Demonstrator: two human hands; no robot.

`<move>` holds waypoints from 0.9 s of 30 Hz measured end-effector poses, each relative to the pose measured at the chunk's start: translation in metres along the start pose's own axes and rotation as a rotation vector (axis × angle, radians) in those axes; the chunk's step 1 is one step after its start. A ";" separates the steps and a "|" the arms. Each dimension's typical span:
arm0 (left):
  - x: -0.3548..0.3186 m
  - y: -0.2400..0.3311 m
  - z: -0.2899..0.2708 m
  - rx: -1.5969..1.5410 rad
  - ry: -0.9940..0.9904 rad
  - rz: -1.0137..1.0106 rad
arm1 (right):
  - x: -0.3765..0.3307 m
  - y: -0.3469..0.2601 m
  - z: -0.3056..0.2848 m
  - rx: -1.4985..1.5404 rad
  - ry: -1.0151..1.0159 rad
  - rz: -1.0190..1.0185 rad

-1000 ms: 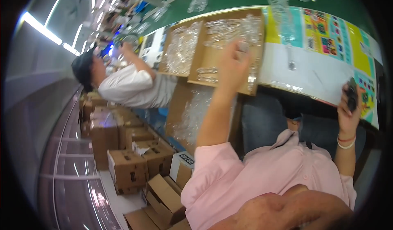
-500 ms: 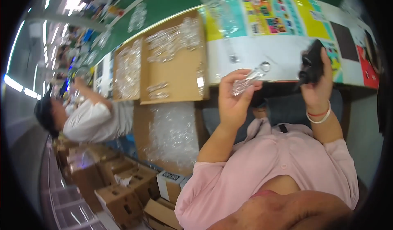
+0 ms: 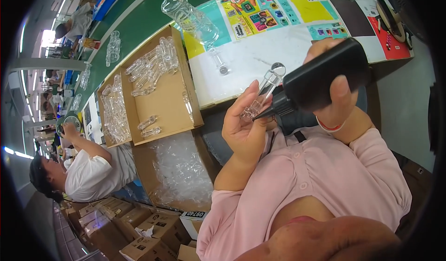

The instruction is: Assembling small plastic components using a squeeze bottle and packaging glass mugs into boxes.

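Note:
My left hand [image 3: 246, 126] is closed round a clear glass tube [image 3: 268, 85] with a round ball at its upper end. A black squeeze bottle [image 3: 325, 75] with a pointed nozzle lies tilted in my right hand [image 3: 341, 101], fingers and thumb wrapped round its body. The nozzle tip points down to the left and sits at the lower end of the tube, by my left fingers. Whether the tip touches the glass I cannot tell. On the table beyond stands a larger clear glass vessel [image 3: 188, 17], with a small glass piece [image 3: 218, 61] near its base.
To the left, a cardboard tray [image 3: 162, 105] holds several clear glass tubes, next to another full box [image 3: 114, 112]. Below lies a carton of clear plastic wrap [image 3: 179, 168]. A co-worker in a white shirt [image 3: 93, 175] sits at left. Printed sheets [image 3: 262, 10] cover the table.
My right hand has brought the black bottle leftward and tipped its nozzle down to the glass tube. The left hand still holds the tube, slightly lower. The whole view has shifted and turned.

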State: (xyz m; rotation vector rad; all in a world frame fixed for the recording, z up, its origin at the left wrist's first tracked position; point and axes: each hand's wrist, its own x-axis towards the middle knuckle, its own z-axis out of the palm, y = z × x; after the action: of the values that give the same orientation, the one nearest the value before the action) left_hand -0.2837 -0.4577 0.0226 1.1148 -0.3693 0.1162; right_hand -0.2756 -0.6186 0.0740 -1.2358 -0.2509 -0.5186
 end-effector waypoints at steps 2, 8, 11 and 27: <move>0.000 -0.001 0.001 -0.013 -0.011 0.013 | 0.003 -0.002 -0.001 -0.147 -0.021 -0.228; -0.001 -0.004 -0.002 0.111 0.000 0.126 | -0.001 -0.003 0.002 -0.128 -0.138 -0.315; 0.000 -0.004 -0.001 0.117 -0.002 0.106 | 0.002 -0.003 -0.005 -0.159 -0.219 -0.438; 0.003 -0.003 -0.008 0.197 -0.070 0.149 | 0.002 -0.005 0.004 -0.115 -0.032 -0.182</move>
State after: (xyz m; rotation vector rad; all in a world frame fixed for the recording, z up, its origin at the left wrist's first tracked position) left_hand -0.2784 -0.4520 0.0173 1.2874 -0.5126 0.2497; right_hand -0.2762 -0.6166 0.0806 -1.3407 -0.3673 -0.6779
